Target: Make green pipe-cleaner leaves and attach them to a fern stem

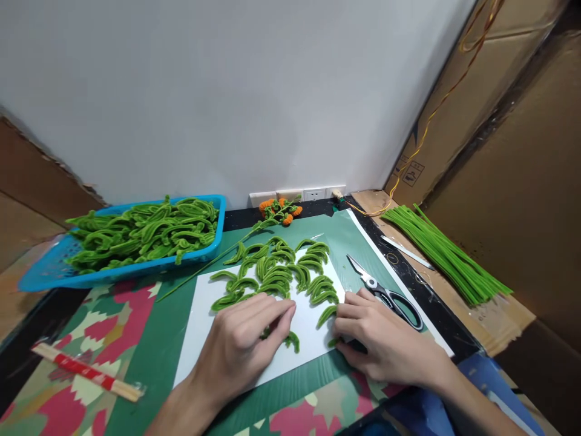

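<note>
Many curved fuzzy green pieces [276,280] lie in small groups on a white sheet [193,345]. Over the sheet's front part is my left hand [249,339], thumb and fingertips pressed together. A green piece shows beneath and beside it; whatever the pinch holds is hidden. My right hand [376,336] rests at the sheet's right edge with its fingers curled, touching or close to a green piece [327,315]. Another bit of green shows under its fingers, and its grip is not clear. Scissors [385,293] with black and grey handles lie partly opened just behind my right hand.
A blue basket [220,224] heaped with green pieces stands back left. An orange-flowered stem [281,212] lies at the back. Straight green stems [445,254] are bundled at right, by cardboard. Wrapped chopsticks [86,370] lie front left. A yellow wire [426,127] hangs at right.
</note>
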`<state>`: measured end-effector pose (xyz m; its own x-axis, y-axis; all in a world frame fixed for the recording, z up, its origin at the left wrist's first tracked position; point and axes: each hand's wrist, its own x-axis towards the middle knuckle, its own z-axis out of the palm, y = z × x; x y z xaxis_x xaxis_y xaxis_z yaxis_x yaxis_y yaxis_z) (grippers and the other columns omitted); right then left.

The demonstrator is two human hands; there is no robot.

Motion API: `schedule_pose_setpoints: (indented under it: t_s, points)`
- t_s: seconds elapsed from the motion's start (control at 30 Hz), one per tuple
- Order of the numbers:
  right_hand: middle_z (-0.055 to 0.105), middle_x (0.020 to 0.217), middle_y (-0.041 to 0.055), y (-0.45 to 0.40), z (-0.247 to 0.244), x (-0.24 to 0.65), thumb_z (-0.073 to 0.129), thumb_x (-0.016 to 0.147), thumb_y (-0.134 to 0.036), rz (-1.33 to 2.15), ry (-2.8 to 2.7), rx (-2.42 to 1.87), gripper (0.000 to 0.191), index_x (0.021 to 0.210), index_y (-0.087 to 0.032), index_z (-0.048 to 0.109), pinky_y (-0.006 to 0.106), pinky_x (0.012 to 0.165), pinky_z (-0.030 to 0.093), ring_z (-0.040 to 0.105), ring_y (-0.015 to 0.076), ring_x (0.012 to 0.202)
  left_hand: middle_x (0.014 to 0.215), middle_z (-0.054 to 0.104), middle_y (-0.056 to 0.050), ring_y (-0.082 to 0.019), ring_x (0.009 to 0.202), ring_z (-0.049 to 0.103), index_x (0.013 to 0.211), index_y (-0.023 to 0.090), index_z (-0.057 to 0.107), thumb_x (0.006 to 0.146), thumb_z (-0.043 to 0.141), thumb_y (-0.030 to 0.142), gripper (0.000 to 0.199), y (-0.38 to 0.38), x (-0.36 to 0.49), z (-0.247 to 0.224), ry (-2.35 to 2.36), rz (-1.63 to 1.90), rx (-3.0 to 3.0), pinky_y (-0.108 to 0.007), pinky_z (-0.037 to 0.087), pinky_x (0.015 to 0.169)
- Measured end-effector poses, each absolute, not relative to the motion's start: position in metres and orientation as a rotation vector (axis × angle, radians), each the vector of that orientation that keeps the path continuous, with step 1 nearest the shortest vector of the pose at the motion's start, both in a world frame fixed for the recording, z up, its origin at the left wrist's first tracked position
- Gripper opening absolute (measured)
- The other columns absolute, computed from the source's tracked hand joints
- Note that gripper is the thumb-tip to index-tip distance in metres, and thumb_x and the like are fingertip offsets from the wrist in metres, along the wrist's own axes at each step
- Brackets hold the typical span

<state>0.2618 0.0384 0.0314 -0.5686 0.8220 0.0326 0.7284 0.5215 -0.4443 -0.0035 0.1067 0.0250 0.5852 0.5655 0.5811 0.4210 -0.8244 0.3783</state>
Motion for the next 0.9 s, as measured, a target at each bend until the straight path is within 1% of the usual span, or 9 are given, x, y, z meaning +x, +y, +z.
schedule_pose_setpoints:
  t_s: [0.1,0.2,0.27,0.33,0.43,0.57,0.63,0.73,0.9]
  points:
    - [0.072,0.098,0.0045,0.035,0.035,0.268,0.072,0.097,-0.023,0.599,-2.462,-1.364,0.003,0.098,-0.023,0.070,0.041,0.090,0.042,0.059,0.0247,0.098,0.080,0.077,-0.002,-0.015,0.065,0.067,0.103,0.018,0.077,0.101,0.066,0.014,0.012,0.108,-0.007,0.024,0.847,1.095,2.578,-0.029,0.054,0.067]
    - [0.072,0.103,0.0047,0.034,0.042,0.280,0.077,0.096,-0.032,0.619,-2.388,-1.370,0.014,0.106,-0.024,0.072,0.043,0.095,0.043,0.061,0.0254,0.100,0.081,0.078,-0.002,-0.015,0.065,0.069,0.102,0.018,0.078,0.101,0.066,0.016,0.012,0.112,-0.009,0.023,0.879,1.113,2.600,-0.028,0.054,0.067]
    - [0.072,0.107,0.0062,0.035,0.048,0.292,0.075,0.099,-0.035,0.602,-2.323,-1.372,0.014,0.108,-0.024,0.073,0.043,0.094,0.046,0.062,0.0254,0.101,0.082,0.079,-0.002,-0.016,0.065,0.071,0.101,0.017,0.078,0.101,0.067,0.017,0.011,0.114,-0.011,0.023,0.877,1.153,2.624,-0.028,0.055,0.066]
    - [0.074,0.106,0.0075,0.037,0.052,0.307,0.070,0.102,-0.034,0.566,-2.240,-1.391,0.011,0.105,-0.024,0.073,0.041,0.091,0.049,0.064,0.0255,0.100,0.082,0.080,-0.002,-0.016,0.066,0.072,0.099,0.017,0.078,0.100,0.067,0.018,0.011,0.117,-0.012,0.023,0.861,1.201,2.648,-0.028,0.056,0.066]
    - [0.076,0.101,0.0086,0.044,0.052,0.343,0.062,0.106,-0.037,0.398,-2.026,-1.536,0.020,0.098,-0.023,0.074,0.039,0.086,0.051,0.067,0.0254,0.095,0.080,0.080,-0.003,-0.016,0.064,0.072,0.098,0.017,0.077,0.101,0.066,0.018,0.011,0.118,-0.013,0.024,0.837,1.218,2.708,-0.028,0.055,0.065]
    - [0.078,0.098,0.0121,0.058,0.040,0.406,0.061,0.097,-0.039,-0.249,-1.587,-2.112,0.024,0.089,-0.021,0.075,0.043,0.083,0.048,0.067,0.0314,0.093,0.080,0.080,-0.003,-0.016,0.063,0.072,0.097,0.018,0.077,0.102,0.064,0.018,0.014,0.118,-0.013,0.025,0.819,1.194,2.771,-0.029,0.055,0.065]
    - [0.079,0.098,0.0143,0.062,0.032,0.433,0.059,0.091,-0.038,-0.306,-1.396,-2.325,0.025,0.092,-0.020,0.077,0.042,0.076,0.047,0.068,0.0341,0.092,0.079,0.081,-0.003,-0.017,0.063,0.073,0.096,0.019,0.077,0.103,0.062,0.019,0.017,0.117,-0.013,0.025,0.814,1.200,2.792,-0.029,0.055,0.064]
    - [0.079,0.091,0.0150,0.066,0.022,0.455,0.058,0.088,-0.044,-0.297,-1.298,-2.386,0.033,0.092,-0.018,0.079,0.039,0.065,0.043,0.068,0.0329,0.081,0.079,0.081,-0.003,-0.018,0.063,0.074,0.094,0.018,0.076,0.105,0.059,0.019,0.021,0.117,-0.012,0.025,0.782,1.218,2.830,-0.030,0.056,0.064]
    - [0.079,0.089,0.0122,0.073,0.011,0.459,0.061,0.082,-0.050,-0.273,-1.313,-2.365,0.033,0.081,-0.022,0.078,0.039,0.069,0.044,0.069,0.0309,0.079,0.080,0.081,-0.004,-0.019,0.065,0.075,0.094,0.016,0.074,0.106,0.059,0.017,0.019,0.117,-0.012,0.022,0.741,1.195,2.878,-0.032,0.055,0.064]
